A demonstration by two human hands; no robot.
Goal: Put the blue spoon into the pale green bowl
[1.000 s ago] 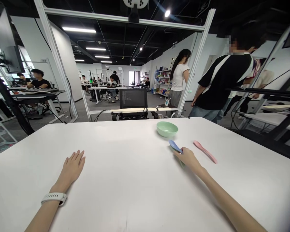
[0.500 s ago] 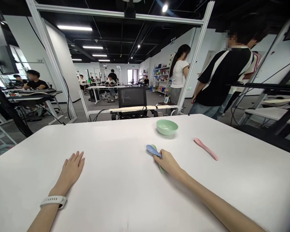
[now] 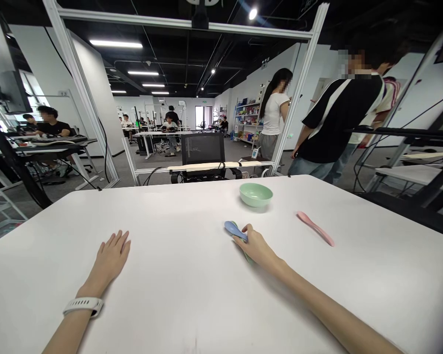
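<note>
Head view: 1 blue plastic-looking spoon (image 3: 232,227) over 1 green plastic-looking spoon (image 3: 248,258) on a smooth white table (image 3: 170,280), right hand (image 3: 257,247) at its handle, seemingly steadying it, grip unclear; left hand (image 3: 111,253) empty, spread flat, apparently resting.

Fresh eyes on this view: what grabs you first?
Probably the blue spoon at the right hand, mid-table, over a partly hidden green utensil. Next, the green bowl beyond them and the pink spoon to their right, vivid on the white table. The left hand rests palm-down at left.
</note>
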